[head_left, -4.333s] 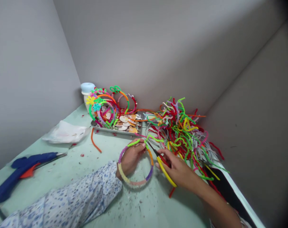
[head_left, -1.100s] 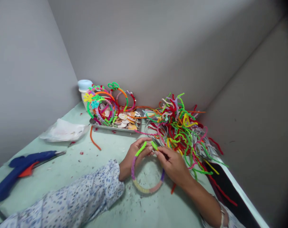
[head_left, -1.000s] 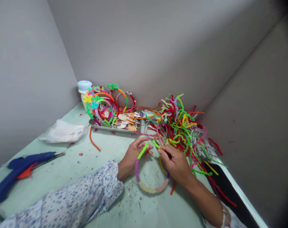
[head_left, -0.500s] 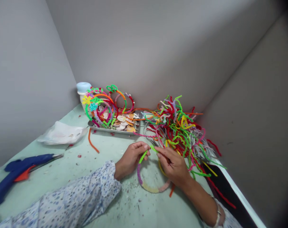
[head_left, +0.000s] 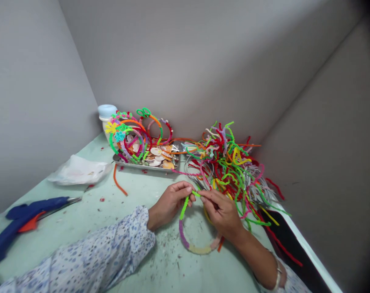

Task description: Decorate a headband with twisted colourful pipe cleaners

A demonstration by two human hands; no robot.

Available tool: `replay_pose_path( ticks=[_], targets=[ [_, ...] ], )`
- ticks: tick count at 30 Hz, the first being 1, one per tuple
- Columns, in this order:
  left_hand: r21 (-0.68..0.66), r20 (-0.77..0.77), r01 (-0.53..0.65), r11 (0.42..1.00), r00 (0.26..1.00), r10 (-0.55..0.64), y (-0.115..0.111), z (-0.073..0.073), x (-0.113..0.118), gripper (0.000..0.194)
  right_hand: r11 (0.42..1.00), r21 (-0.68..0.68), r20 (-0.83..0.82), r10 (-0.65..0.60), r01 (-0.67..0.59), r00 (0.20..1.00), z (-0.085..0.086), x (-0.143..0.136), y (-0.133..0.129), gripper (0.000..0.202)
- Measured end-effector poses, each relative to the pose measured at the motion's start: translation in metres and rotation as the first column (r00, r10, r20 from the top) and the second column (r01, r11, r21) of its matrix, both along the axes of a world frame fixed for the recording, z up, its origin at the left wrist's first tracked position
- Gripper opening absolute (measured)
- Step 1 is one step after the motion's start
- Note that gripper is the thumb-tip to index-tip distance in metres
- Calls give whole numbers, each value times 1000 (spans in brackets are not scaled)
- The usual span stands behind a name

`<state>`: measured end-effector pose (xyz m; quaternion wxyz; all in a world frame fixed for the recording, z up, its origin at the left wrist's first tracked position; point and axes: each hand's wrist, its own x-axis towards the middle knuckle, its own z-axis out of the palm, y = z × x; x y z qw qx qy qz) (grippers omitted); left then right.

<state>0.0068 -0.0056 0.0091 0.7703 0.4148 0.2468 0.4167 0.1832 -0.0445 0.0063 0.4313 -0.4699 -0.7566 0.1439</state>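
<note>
A hoop wrapped in coloured pipe cleaner [head_left: 203,249], green, purple, cream and pink, hangs from my hands above the table. My left hand [head_left: 170,203] pinches its green end between thumb and fingers. Close by on the right, my right hand [head_left: 222,213] pinches a bright green pipe cleaner [head_left: 196,194] at the hoop's top. The right-hand fingers cover part of the hoop. An orange pipe cleaner [head_left: 221,244] shows on the table below the right hand.
Behind my hands lies a tangled heap of pipe cleaners [head_left: 234,162]. Finished hoops [head_left: 130,140] stand on a metal tray [head_left: 142,166] with shell-like pieces. At left are a blue glue gun [head_left: 29,215] and a plastic bag [head_left: 79,171]. A white cup [head_left: 107,118] with a blue top stands behind.
The hoop has swung slightly right and down beneath my hands. The green strand between my fingers sits at a slightly different angle. Both hands stay almost in place.
</note>
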Motion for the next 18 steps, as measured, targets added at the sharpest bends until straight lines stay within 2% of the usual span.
replay_pose_path(
  ticks=[3,7,11,15,18],
  targets=[
    [0,-22,-6,1000,1000,6,0,-1,1,14,998,-58,-48,-22,19,999,-1,0,0,19],
    [-36,-2,-62,997,998,62,2,-2,2,14,958,-286,-264,-71,-8,962,0,2,2,24],
    [-97,38,-162,982,985,166,8,1,0,12,890,-430,-516,-103,-153,850,4,6,5,32],
    [-177,94,-216,960,967,235,15,3,-4,10,845,-461,-661,-123,-271,741,4,11,9,36],
    [-212,127,-228,950,958,258,17,2,-5,8,822,-482,-734,-191,-303,652,1,16,14,29]
  ],
)
